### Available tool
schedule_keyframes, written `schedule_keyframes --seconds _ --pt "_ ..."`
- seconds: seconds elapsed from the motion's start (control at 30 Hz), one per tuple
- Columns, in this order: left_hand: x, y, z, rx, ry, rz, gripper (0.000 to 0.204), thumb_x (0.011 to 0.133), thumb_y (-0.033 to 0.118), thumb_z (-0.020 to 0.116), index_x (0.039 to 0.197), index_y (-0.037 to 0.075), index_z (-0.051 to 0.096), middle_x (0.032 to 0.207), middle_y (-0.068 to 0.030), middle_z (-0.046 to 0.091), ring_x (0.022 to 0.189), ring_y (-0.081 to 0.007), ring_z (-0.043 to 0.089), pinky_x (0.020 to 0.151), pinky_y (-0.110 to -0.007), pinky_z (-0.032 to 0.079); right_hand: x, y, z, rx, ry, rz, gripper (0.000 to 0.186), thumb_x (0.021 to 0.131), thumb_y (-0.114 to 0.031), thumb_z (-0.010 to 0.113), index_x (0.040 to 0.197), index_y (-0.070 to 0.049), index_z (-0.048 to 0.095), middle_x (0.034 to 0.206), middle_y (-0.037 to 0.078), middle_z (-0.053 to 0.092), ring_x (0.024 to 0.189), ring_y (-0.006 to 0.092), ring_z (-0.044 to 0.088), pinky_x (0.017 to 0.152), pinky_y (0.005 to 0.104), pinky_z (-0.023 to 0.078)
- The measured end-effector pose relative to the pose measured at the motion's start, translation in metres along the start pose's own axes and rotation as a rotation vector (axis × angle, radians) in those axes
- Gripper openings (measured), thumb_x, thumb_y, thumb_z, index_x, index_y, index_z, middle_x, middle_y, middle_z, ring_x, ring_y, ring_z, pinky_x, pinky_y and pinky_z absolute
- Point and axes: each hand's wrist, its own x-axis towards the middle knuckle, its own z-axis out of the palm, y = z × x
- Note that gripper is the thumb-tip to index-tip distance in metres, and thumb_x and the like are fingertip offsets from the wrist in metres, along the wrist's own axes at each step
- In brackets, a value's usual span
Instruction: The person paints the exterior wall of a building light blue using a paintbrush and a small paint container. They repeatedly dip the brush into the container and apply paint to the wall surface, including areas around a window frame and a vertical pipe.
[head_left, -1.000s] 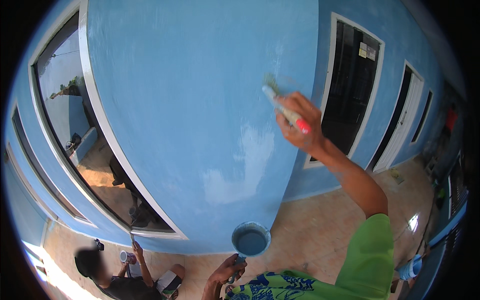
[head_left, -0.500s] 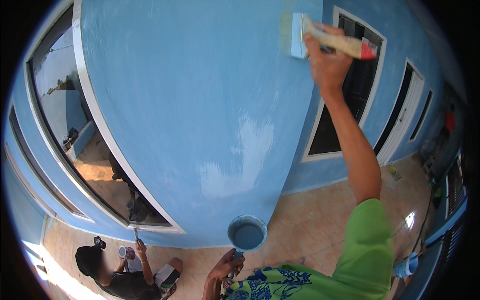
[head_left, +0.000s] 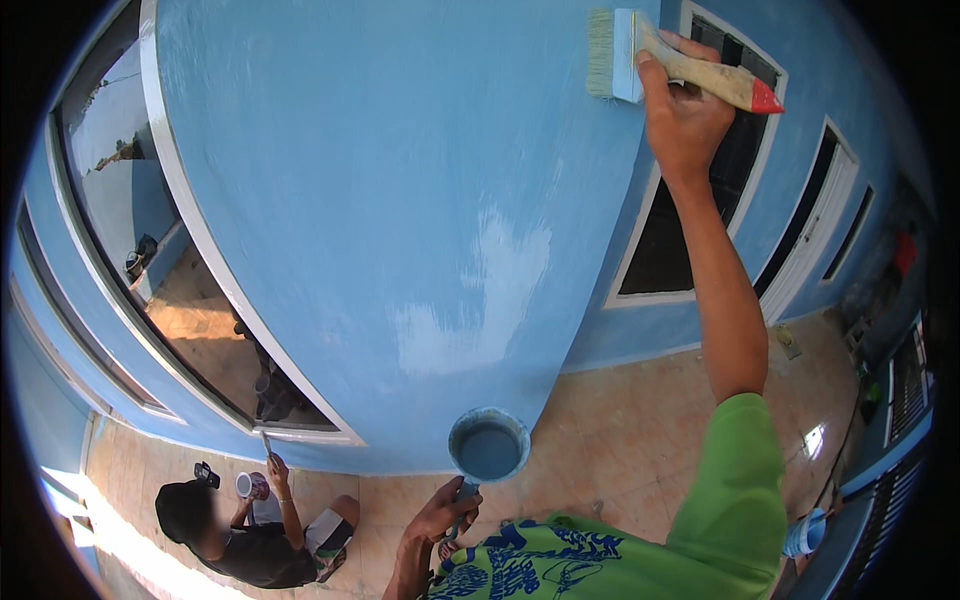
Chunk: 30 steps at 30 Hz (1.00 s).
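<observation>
High up by the right edge of the blue wall [head_left: 330, 200], my right hand [head_left: 690, 125] grips a wide paintbrush [head_left: 715, 80]. Its wooden handle ends in a red tip, and its pale bristles lie against or very close to the wall. Down at the bottom middle, my left hand [head_left: 445, 512] is closed round the handle of a dipper [head_left: 489, 443] with blue-grey paint inside. A whitish patch [head_left: 480, 310] shows on the wall above the dipper.
At lower left a co-worker [head_left: 250, 540] crouches, holding a small pot [head_left: 252, 486] and a thin brush at the white window frame [head_left: 300, 436]. A dark window [head_left: 680, 240] and a white door [head_left: 800, 240] are at right. A light-blue bucket [head_left: 803, 533] stands lower right on the tiled floor.
My right hand and the paintbrush have moved up and to the right, toward the wall's edge. In the picture, the dipper in my left hand sits slightly higher.
</observation>
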Motion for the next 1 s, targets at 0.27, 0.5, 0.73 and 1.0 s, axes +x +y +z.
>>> schedule_keyframes --seconds 0.27,0.5,0.73,1.0 --pt "-0.006 0.020 0.008 0.050 -0.036 -0.035 0.030 0.098 0.013 0.067 0.119 -0.002 0.052 0.072 -0.0041 0.059 0.053 -0.0108 0.053 0.047 -0.027 0.041 -0.256 -0.059 -0.057 -0.130 -0.496 0.403 0.025 0.090 0.001 0.074 0.114 0.004 0.067 0.100 0.008 0.070 0.084 0.0134 0.068 0.067 0.0284 0.056" --pt "-0.008 0.022 0.002 0.040 -0.009 0.048 0.039 0.100 0.016 0.066 0.126 -0.006 0.049 0.070 -0.0047 0.059 0.052 -0.0108 0.052 0.045 -0.027 0.039 -0.245 -0.116 -0.057 0.164 -0.715 1.076 0.022 0.091 -0.001 0.073 0.111 0.004 0.068 0.098 0.005 0.070 0.083 0.0099 0.067 0.065 0.0250 0.054" --pt "-0.015 0.030 0.014 0.024 0.013 0.079 0.040 0.100 0.016 0.064 0.128 -0.007 0.047 0.070 -0.0051 0.059 0.052 -0.0114 0.051 0.048 -0.026 0.040 -0.312 -0.145 -0.037 -0.002 -1.137 0.805 0.026 0.086 -0.018 0.072 0.109 -0.005 0.074 0.092 0.016 0.074 0.083 0.0313 0.072 0.076 0.0410 0.056" --pt "-0.019 0.035 0.023 0.037 0.048 0.001 0.040 0.101 0.017 0.063 0.130 -0.005 0.047 0.071 -0.0046 0.058 0.052 -0.0113 0.051 0.048 -0.027 0.041 -0.366 -0.144 -0.034 -0.114 -1.285 0.755 0.019 0.087 -0.020 0.070 0.099 -0.005 0.073 0.082 0.018 0.072 0.076 0.0394 0.069 0.072 0.0477 0.055"
